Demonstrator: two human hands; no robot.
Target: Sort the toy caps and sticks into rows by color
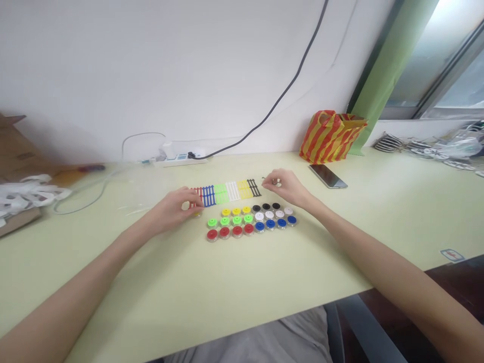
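My left hand (pixel 177 206) is closed at the left end of a row of coloured plastic strips, its fingertips over a small yellow-topped disc (pixel 197 215) that is mostly hidden. The red strips (pixel 196 192) lie partly under its fingers; blue strips (pixel 208 195), green strips (pixel 221 194), white strips (pixel 233 191), yellow strips (pixel 244 189) and black strips (pixel 254 187) follow to the right. Just beyond the black end, my right hand (pixel 285 187) pinches a small dark piece (pixel 278 182), largely covered by the fingers. Below stand rows of clear-sided discs with red tops (pixel 237 230) and other colours.
A phone (pixel 328 176) lies right of my right hand, before a red-and-yellow striped bag (pixel 333 136). At the wall sits a power strip (pixel 181 159) with a black cable. Clear plastic (pixel 141 184) and white strips (pixel 30 195) lie to the left.
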